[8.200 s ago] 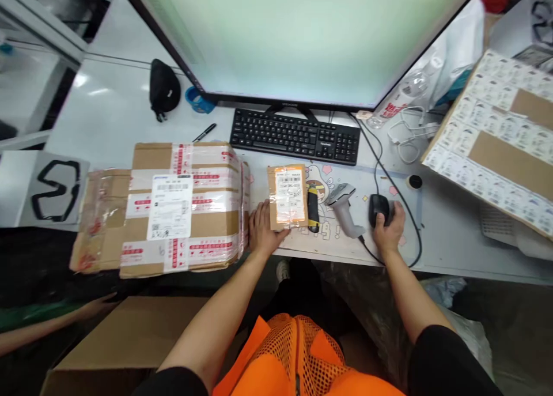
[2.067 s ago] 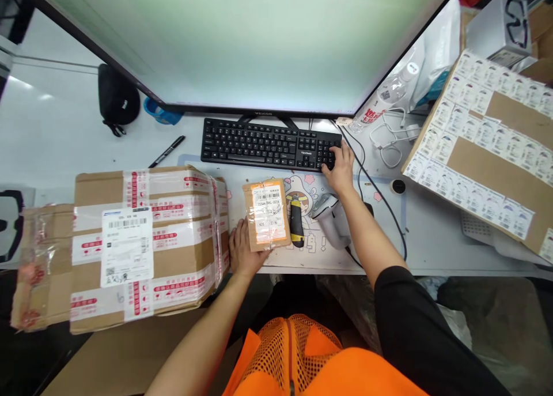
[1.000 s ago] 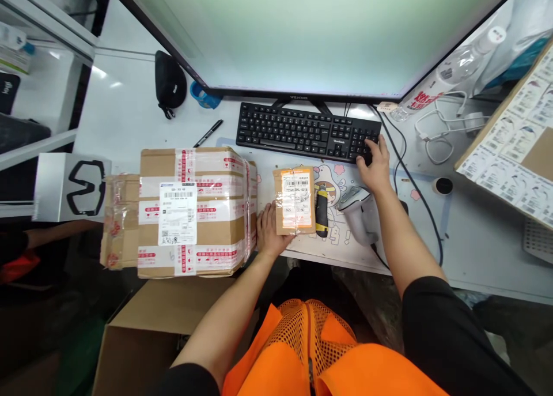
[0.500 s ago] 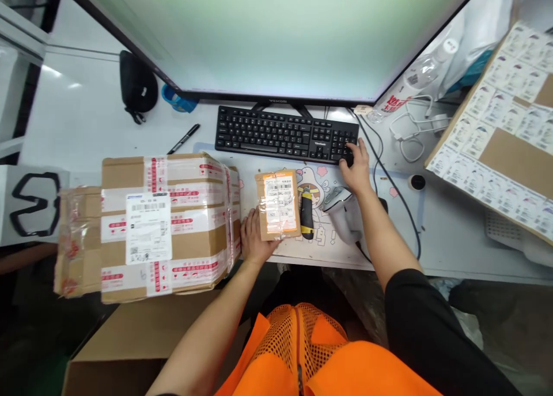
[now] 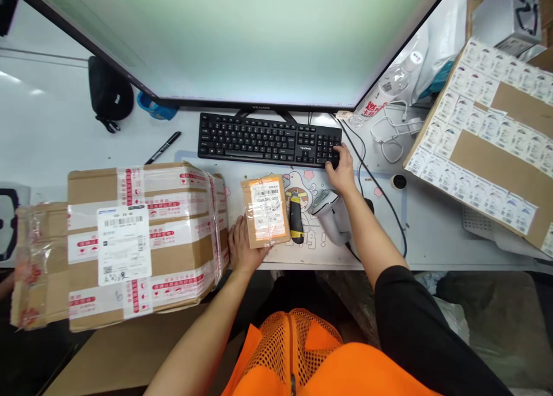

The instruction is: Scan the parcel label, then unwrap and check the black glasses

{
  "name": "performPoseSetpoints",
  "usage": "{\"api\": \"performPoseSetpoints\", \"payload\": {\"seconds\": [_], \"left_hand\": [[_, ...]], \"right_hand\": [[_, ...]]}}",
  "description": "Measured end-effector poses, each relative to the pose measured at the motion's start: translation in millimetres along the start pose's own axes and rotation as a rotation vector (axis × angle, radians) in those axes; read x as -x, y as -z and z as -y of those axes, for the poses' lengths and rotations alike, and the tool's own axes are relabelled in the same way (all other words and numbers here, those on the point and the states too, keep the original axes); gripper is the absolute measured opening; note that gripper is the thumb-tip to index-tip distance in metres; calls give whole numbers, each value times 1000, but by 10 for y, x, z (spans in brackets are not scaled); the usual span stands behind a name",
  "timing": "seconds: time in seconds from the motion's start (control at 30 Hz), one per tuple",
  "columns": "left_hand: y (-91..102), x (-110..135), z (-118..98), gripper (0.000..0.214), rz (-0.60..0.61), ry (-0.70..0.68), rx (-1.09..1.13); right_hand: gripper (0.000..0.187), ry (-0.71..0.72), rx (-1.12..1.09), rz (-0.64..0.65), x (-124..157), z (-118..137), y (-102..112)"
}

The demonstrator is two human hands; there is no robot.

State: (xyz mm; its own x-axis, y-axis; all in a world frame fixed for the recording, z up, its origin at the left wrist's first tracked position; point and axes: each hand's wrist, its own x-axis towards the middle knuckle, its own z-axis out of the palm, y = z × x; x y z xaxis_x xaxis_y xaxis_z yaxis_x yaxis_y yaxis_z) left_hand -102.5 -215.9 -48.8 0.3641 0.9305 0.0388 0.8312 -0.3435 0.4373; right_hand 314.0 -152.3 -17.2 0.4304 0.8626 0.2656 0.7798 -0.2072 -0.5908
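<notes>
My left hand (image 5: 241, 246) lies on the desk's front edge, its fingers against the near end of a small taped cardboard parcel (image 5: 265, 211) with a white label. My right hand (image 5: 343, 169) reaches to the right end of the black keyboard (image 5: 268, 139), with fingers spread on the number keys. Under my right forearm lie a grey barcode scanner (image 5: 333, 214) and a yellow-and-black utility knife (image 5: 296, 217), both on a cartoon desk mat (image 5: 311, 246).
A large taped carton (image 5: 142, 234) stands at the left, a smaller wrapped box (image 5: 37, 257) against it. A wide monitor (image 5: 242, 38) fills the back. A label-covered carton (image 5: 488, 136), cables and a bottle (image 5: 384, 93) are at the right. A pen (image 5: 163, 147) and black pouch (image 5: 110, 93) lie at the far left.
My right hand left the mouse for the keyboard's number keys and stays there. My left hand keeps to the small parcel. Only the head camera shifts.
</notes>
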Motion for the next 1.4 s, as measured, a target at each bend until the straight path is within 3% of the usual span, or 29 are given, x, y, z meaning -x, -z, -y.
{"api": "performPoseSetpoints", "payload": {"seconds": [0.33,0.8,1.4], "left_hand": [[30,-1,-18,105,13,-8,-31],[47,7,-33,111,54,-1,-25],[-9,5,18,108,-1,-24,1]], "right_hand": [[62,5,113,94,-131,117,6],[46,22,87,50,-173,230,9],[41,-19,75,14,-20,165,104]]}}
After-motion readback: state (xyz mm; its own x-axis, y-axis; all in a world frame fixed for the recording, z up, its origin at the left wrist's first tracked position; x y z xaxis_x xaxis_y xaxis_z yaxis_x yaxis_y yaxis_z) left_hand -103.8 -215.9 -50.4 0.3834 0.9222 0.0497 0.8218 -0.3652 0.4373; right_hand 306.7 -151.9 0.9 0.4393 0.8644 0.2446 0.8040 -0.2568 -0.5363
